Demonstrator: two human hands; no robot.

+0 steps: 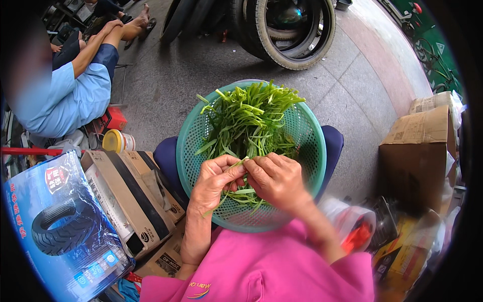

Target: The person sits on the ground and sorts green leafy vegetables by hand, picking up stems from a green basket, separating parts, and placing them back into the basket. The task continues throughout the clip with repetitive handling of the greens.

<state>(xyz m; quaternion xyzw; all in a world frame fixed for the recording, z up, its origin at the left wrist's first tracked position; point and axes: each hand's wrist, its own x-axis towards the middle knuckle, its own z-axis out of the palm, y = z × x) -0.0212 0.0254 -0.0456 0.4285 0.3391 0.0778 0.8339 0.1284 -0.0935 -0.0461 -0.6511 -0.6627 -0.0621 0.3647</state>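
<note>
A green perforated plastic basket (pixel 187 156) rests on my lap, between my knees. A thick bunch of water spinach (pixel 246 118) fills its far half, the pale cut stem ends pointing away from me. Over the near half, my left hand (pixel 217 181) and my right hand (pixel 278 180) meet. Both are closed, thumbs and fingers pinching one thin water spinach stem (pixel 240 161) between them. Most of that stem is hidden by the fingers. Loose narrow leaves (pixel 246 197) lie in the basket below my hands.
Cardboard boxes (pixel 132 194) and a blue printed tyre box (pixel 65 226) crowd my left. A person in light blue (pixel 75 100) sits at far left, near a yellow tub (pixel 114 141). Black tyres (pixel 297 63) stand ahead. To my right are a brown carton (pixel 415 156) and plastic bags (pixel 347 221).
</note>
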